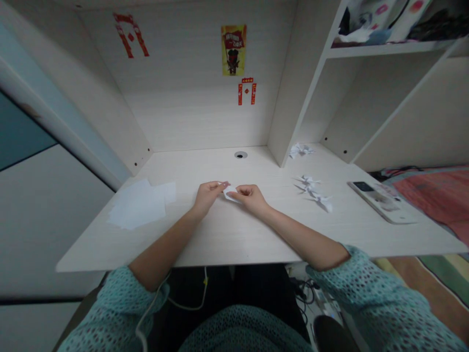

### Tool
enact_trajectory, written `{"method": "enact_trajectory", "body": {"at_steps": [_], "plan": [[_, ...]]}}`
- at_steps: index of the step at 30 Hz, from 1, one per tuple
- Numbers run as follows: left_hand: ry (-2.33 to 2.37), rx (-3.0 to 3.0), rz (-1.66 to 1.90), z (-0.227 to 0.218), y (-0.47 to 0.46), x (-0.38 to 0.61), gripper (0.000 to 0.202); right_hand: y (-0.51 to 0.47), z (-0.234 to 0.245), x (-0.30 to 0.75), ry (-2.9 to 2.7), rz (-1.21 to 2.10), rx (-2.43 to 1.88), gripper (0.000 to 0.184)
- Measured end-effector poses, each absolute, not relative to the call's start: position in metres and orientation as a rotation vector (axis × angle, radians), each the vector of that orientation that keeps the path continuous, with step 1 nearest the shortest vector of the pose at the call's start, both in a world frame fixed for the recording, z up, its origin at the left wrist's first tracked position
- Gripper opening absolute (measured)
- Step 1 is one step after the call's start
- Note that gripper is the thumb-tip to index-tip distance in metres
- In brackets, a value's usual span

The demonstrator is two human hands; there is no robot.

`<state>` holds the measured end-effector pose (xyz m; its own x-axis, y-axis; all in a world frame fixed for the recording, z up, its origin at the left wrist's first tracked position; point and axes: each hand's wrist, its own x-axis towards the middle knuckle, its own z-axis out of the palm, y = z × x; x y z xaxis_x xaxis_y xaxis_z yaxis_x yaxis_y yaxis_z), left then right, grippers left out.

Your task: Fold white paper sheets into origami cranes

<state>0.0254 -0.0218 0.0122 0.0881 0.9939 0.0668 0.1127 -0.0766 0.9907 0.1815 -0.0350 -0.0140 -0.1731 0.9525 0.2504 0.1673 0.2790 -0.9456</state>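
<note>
A small folded piece of white paper (pixel 230 192) is held just above the middle of the desk. My left hand (pixel 209 195) pinches its left upper edge between thumb and fingers. On the other side, my right hand (pixel 252 198) grips the paper with the thumb on top and the fingers curled. To the right lie several folded paper cranes (pixel 309 186) in a loose row. Flat sheets of white paper (pixel 139 205) are spread in an overlapping pile at the left.
The white desk (pixel 234 239) has a side panel at left and an upright divider (pixel 308 88) at back right. A phone (pixel 381 201) lies near the right end. More folded paper (pixel 302 149) sits behind, by the divider. A cable hole (pixel 241 155) is at the back.
</note>
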Motion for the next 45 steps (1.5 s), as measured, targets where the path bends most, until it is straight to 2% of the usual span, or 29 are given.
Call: {"method": "enact_trajectory", "body": {"at_steps": [18,25,45], "plan": [[1.17,1.343,1.103,0.0,-0.013,0.02,0.053,-0.033,-0.015,0.183,-1.489,1.181,-1.085,0.045],[1.199,1.496,1.05,0.006,-0.023,0.025,0.038,-0.035,-0.009,0.181,-1.426,1.175,-1.129,0.048],[1.158,1.355,1.238,-0.004,-0.015,0.024,0.04,-0.037,-0.007,0.181,-1.484,1.178,-1.078,0.046]]}}
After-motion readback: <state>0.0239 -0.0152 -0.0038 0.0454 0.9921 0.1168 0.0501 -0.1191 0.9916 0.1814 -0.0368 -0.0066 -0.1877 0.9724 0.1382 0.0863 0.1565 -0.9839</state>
